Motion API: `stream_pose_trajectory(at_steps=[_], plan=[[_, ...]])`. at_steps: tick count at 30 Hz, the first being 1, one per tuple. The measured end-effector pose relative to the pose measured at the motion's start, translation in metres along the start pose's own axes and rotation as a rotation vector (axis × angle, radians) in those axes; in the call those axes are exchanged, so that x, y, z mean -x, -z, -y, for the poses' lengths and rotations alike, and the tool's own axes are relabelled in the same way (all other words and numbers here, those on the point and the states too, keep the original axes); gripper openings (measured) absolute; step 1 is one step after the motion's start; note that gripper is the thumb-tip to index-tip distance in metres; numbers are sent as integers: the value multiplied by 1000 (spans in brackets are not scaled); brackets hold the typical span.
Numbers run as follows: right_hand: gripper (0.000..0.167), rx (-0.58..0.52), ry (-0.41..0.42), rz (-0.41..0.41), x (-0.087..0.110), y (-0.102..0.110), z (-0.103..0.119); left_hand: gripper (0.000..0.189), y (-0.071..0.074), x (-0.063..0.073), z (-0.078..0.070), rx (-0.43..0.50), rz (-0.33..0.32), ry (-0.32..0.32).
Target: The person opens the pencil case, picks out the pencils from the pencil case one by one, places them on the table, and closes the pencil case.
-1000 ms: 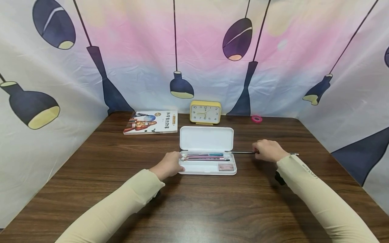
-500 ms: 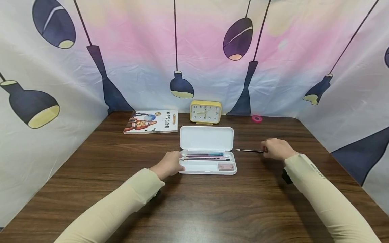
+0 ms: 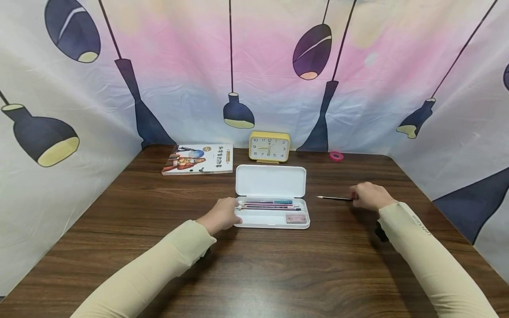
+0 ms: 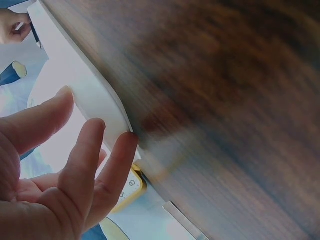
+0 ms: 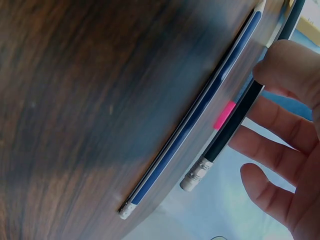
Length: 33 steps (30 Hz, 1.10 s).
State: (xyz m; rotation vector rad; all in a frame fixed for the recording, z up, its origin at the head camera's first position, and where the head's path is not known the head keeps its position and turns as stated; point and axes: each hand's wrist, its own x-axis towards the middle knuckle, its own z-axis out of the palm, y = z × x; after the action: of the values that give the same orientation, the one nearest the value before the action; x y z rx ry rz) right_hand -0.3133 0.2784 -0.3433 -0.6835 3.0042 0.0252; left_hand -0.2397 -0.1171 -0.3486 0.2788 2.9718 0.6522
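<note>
A white pencil case (image 3: 260, 220) stands with its lid raised in the head view, several pencils (image 3: 270, 205) in its back compartment and a small pink block (image 3: 296, 218) at front right. My left hand (image 3: 221, 215) holds its left end between thumb and fingers; the other fingers lie loosely at its edge in the left wrist view. To the right, my right hand (image 3: 370, 196) pinches a black pencil (image 5: 232, 125), its pale tip pointing left toward the case. A blue-and-white pencil (image 5: 188, 120) lies on the table beside it in the right wrist view, hidden in the head view.
At the back of the wooden table (image 3: 254, 274) are a book (image 3: 199, 159), a yellow alarm clock (image 3: 268, 147) and a pink ring (image 3: 336, 156). A printed cloth (image 3: 191, 88) hangs close behind the table and along its sides.
My right hand has moved right, drawing the black pencil away from the case, so its tip is now apart from the case's right end. The left hand and case have stayed in place.
</note>
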Motion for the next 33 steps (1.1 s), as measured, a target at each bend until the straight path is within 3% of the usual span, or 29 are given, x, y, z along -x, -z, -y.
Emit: stream_pose_trajectory(at_steps=[33], plan=[[12, -6, -39, 23, 13, -8, -25, 45, -1, -1, 2, 17, 10, 25]])
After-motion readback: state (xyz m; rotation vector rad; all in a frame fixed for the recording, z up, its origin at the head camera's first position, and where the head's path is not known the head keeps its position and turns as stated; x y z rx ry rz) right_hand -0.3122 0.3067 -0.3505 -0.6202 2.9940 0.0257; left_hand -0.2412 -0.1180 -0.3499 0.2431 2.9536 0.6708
